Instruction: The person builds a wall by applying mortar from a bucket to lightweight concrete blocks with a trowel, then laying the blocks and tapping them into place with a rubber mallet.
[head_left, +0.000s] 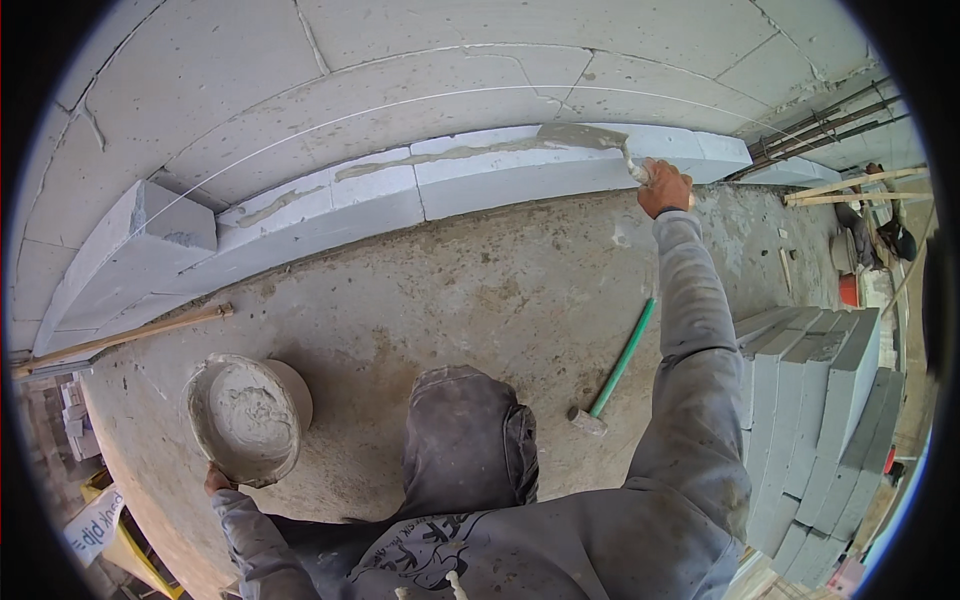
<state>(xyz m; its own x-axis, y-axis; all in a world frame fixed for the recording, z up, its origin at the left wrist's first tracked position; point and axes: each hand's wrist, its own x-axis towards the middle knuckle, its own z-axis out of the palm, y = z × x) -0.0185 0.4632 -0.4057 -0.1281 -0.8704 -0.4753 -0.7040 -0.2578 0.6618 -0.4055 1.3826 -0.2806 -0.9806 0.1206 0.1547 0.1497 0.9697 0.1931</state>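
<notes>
My right hand (666, 188) is closed around the handle of a trowel (590, 137), stretched out to the far right. The trowel's mortar-coated blade lies along the top of a low row of white blocks (500, 180). A strip of grey mortar (440, 156) runs along that top to the left of the blade. At the near left, my left hand (218, 480) grips the rim of a bucket (296, 395), its fingers partly hidden. The bucket is tilted and holds wet grey mortar (245, 408).
A white string (440, 92) spans above the blocks before the block wall (420, 85). One block (140, 235) stands higher at the left end. A green-handled hammer (622, 358) lies on the concrete floor (480, 270). Stacked blocks (800, 400) stand right; a wooden strip (130, 338) lies left.
</notes>
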